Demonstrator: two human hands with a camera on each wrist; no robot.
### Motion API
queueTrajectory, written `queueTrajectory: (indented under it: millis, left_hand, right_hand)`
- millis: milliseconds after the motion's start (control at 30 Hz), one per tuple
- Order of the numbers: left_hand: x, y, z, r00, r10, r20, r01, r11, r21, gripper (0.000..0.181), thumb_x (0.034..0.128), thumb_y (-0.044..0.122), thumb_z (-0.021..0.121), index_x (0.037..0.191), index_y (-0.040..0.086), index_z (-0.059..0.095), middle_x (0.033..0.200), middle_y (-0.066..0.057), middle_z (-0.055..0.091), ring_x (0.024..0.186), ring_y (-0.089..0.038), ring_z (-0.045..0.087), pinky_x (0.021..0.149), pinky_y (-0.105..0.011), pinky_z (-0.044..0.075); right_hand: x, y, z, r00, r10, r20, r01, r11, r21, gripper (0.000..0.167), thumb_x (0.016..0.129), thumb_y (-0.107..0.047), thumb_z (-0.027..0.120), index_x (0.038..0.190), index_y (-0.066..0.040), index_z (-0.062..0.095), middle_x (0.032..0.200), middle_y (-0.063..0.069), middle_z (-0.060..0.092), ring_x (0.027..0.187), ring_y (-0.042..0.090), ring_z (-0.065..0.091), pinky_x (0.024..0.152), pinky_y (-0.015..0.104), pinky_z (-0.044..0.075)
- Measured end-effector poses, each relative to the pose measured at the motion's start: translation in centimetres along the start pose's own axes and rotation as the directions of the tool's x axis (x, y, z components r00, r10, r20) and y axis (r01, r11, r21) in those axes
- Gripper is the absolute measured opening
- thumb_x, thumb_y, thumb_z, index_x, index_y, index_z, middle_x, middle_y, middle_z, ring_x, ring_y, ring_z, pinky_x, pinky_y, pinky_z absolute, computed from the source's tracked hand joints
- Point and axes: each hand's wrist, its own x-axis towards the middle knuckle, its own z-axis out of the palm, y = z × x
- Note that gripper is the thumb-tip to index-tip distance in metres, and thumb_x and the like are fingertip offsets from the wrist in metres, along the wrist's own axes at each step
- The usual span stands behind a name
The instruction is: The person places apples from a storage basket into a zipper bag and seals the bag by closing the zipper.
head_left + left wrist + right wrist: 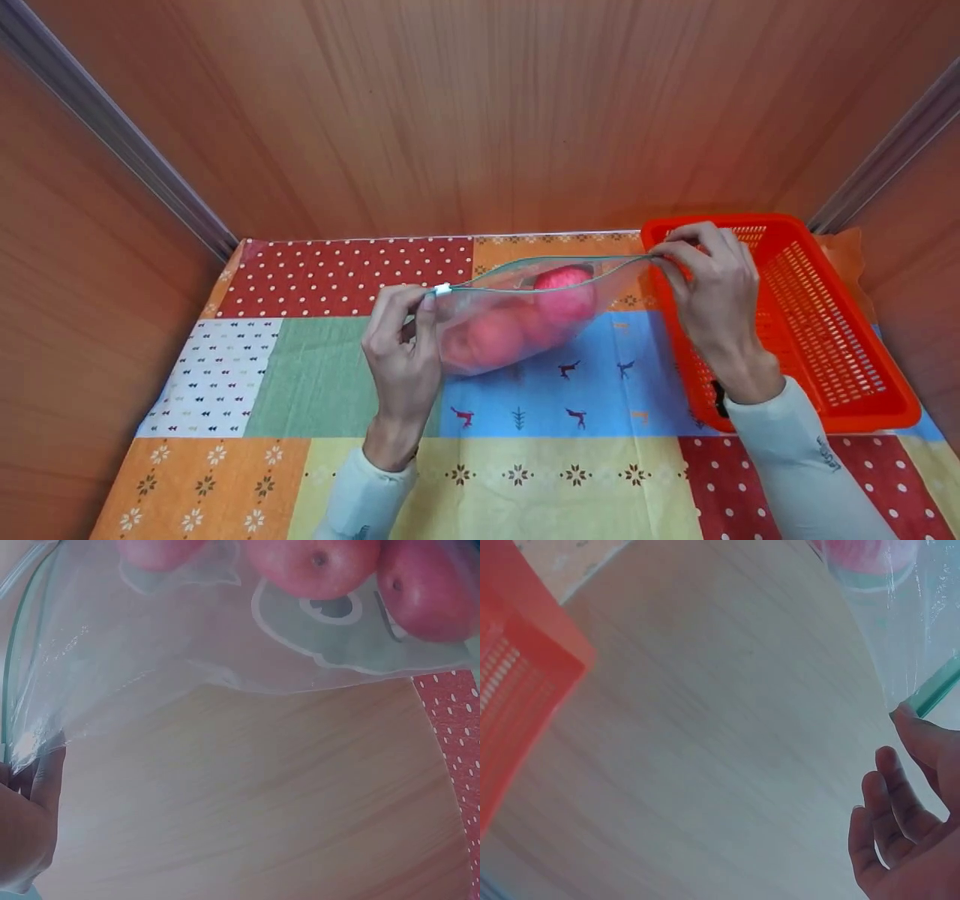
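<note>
A clear slider zip bag (480,300) is stretched between my two hands above the table, its mouth partly parted along the green seal. Inside lie several red apples (496,336), seen more clearly as apples (311,566) in the left wrist view. A brighter pink round fruit (566,292) sits near the opening. My left hand (401,337) pinches the bag's left top corner, beside the white slider (442,289). At the other end of the seal, the right corner is pinched between thumb and finger of my right hand (716,300); the right wrist view shows its other fingers loosely bent.
A red-orange plastic basket (862,322) with slotted walls stands at the right, partly behind my right hand and forearm. A patchwork cloth (517,487) covers the table. Wood-grain panels (480,112) rise at the back and both sides.
</note>
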Motion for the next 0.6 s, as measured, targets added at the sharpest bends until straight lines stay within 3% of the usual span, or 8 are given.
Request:
queueTrajectory:
  millis: [300,600]
  left_hand:
    - [0.7,0.0,0.5,1.000,-0.015,0.009,0.015,1.000,-0.015,0.005,0.0981,-0.004,0.069,0.102,-0.003,0.072,0.096,-0.013,0.066,0.085,-0.019,0.066,0.073,-0.019,0.061]
    - [1.2,0.2,1.0,1.000,-0.015,0.012,0.016,1.000,-0.025,0.005,0.0986,-0.003,0.069,0.102,-0.004,0.072,0.096,-0.013,0.066,0.080,-0.017,0.062,0.065,-0.018,0.054]
  right_hand:
    - [0.3,0.0,-1.3,1.000,0.005,-0.020,-0.005,1.000,0.011,0.019,0.090,-0.010,0.081,0.106,0.001,0.080,0.111,0.020,0.069,0.105,0.039,0.061,0.094,0.053,0.049]
    - [0.4,-0.2,-2.6,0.999,0.010,-0.038,-0.010,1.000,0.014,0.017,0.090,-0.007,0.081,0.105,0.002,0.081,0.111,0.020,0.069,0.104,0.040,0.059,0.089,0.049,0.045]
